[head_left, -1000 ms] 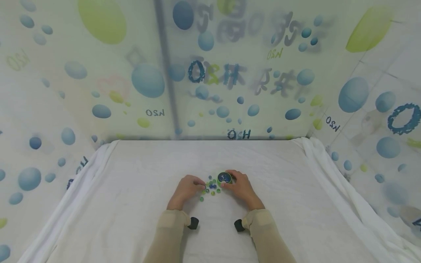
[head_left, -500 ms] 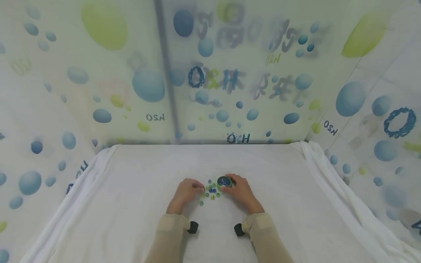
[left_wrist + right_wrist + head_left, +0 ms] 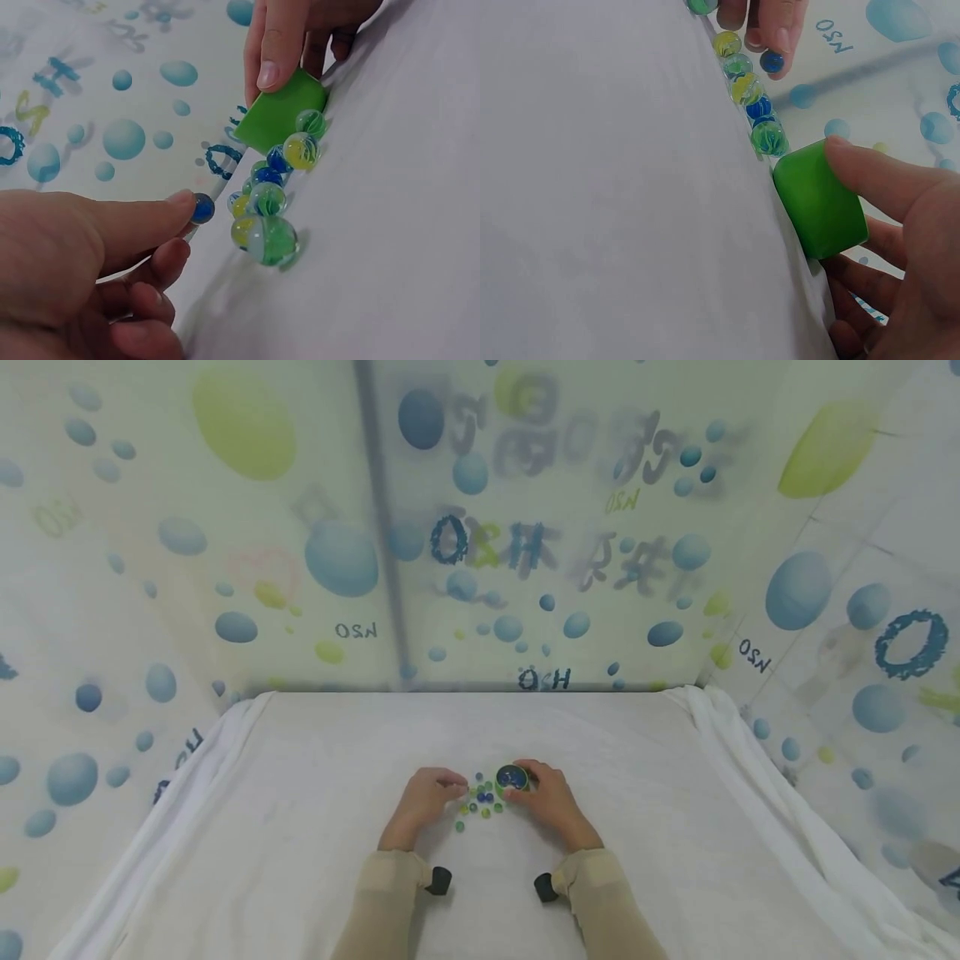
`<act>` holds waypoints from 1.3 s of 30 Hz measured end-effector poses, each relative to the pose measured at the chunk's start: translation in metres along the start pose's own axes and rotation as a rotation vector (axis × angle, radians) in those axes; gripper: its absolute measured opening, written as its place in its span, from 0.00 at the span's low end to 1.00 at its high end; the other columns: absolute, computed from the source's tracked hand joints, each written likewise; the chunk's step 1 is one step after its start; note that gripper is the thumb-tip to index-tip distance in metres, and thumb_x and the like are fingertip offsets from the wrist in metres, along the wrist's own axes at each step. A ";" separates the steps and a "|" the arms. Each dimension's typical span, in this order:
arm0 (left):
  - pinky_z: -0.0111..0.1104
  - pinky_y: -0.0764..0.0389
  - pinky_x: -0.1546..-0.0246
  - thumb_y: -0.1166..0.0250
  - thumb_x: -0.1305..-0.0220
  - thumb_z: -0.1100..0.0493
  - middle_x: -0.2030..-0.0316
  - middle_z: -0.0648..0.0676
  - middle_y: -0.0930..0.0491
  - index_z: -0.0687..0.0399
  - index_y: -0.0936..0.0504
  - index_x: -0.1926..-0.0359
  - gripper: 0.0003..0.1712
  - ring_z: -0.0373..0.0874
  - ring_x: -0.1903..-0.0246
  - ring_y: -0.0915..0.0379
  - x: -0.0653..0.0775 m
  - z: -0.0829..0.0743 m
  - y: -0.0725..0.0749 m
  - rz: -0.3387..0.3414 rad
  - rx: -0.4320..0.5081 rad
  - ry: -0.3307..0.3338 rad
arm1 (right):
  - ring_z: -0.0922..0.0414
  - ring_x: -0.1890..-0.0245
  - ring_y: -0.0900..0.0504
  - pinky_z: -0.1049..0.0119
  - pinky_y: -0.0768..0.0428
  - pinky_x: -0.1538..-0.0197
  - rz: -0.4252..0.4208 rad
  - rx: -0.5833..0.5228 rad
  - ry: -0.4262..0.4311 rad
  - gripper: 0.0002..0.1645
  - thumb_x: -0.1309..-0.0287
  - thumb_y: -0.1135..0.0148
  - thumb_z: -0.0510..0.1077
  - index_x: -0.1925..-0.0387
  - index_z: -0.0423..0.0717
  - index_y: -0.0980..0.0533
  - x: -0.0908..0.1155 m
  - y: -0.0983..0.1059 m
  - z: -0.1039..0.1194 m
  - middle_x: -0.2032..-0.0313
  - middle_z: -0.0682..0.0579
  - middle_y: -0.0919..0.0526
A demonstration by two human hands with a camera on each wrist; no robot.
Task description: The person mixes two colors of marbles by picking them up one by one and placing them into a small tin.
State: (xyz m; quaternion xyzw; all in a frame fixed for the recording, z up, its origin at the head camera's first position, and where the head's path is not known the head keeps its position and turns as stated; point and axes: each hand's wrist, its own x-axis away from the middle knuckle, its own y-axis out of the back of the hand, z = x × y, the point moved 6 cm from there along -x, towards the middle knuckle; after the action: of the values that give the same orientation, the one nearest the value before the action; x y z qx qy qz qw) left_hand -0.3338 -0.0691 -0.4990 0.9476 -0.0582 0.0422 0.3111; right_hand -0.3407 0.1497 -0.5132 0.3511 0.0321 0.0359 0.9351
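Observation:
Between thumb and finger, my left hand (image 3: 429, 802) pinches a blue marble (image 3: 202, 208), held up beside the loose marbles. My right hand (image 3: 553, 797) grips a small green cup (image 3: 821, 199) by its side, the thumb near the rim; it stands on the white cloth. In the head view the inside of the cup looks dark blue with light glints; what lies in it is too small to tell. Several glass marbles (image 3: 268, 199), clear with green, yellow or blue swirls, lie on the cloth between the two hands. One green marble (image 3: 460, 827) lies nearest me.
A white cloth (image 3: 337, 760) covers the table and bunches into folds (image 3: 708, 710) at its sides. Around the back and sides hangs a pale curtain (image 3: 480, 652) printed with blue and green bubbles and letters. A black wrist device (image 3: 439, 881) sits at the left sleeve.
The whole head view has shifted slightly, so the scene sits lower. Both hands, the cup and the loose marbles keep nearly the same places relative to each other.

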 end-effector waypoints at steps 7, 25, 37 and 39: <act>0.40 0.27 0.61 0.34 0.37 0.56 0.61 0.48 0.19 0.48 0.13 0.59 0.07 0.44 0.62 0.28 -0.004 -0.008 0.000 -0.012 0.009 -0.133 | 0.42 0.37 0.33 0.45 0.38 0.36 -0.001 -0.011 0.013 0.33 0.48 0.27 0.50 0.40 0.47 0.26 0.002 0.002 0.002 0.41 0.44 0.25; 0.38 0.27 0.60 0.35 0.36 0.55 0.58 0.46 0.18 0.47 0.15 0.56 0.08 0.41 0.62 0.28 -0.003 -0.024 -0.009 -0.020 0.091 -0.273 | 0.43 0.37 0.32 0.45 0.38 0.36 -0.001 -0.010 0.011 0.33 0.47 0.27 0.51 0.41 0.48 0.26 0.004 0.002 0.001 0.41 0.45 0.25; 0.38 0.27 0.58 0.35 0.35 0.55 0.58 0.45 0.18 0.46 0.15 0.54 0.09 0.42 0.61 0.27 -0.005 -0.028 -0.012 -0.014 0.109 -0.272 | 0.43 0.38 0.32 0.44 0.38 0.36 0.000 -0.009 0.027 0.32 0.47 0.28 0.51 0.41 0.48 0.26 0.002 0.003 0.003 0.41 0.45 0.24; 0.38 0.27 0.60 0.35 0.35 0.55 0.59 0.46 0.18 0.46 0.15 0.54 0.09 0.42 0.62 0.28 -0.005 -0.028 -0.012 -0.024 0.112 -0.269 | 0.43 0.38 0.32 0.44 0.37 0.37 0.001 -0.005 0.022 0.32 0.47 0.28 0.51 0.41 0.48 0.26 0.002 0.003 0.003 0.41 0.45 0.24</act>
State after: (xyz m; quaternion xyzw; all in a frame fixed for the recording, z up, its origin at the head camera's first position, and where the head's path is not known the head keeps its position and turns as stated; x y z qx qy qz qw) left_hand -0.3383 -0.0424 -0.4840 0.9613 -0.0853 -0.0856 0.2476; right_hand -0.3384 0.1499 -0.5093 0.3483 0.0423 0.0402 0.9356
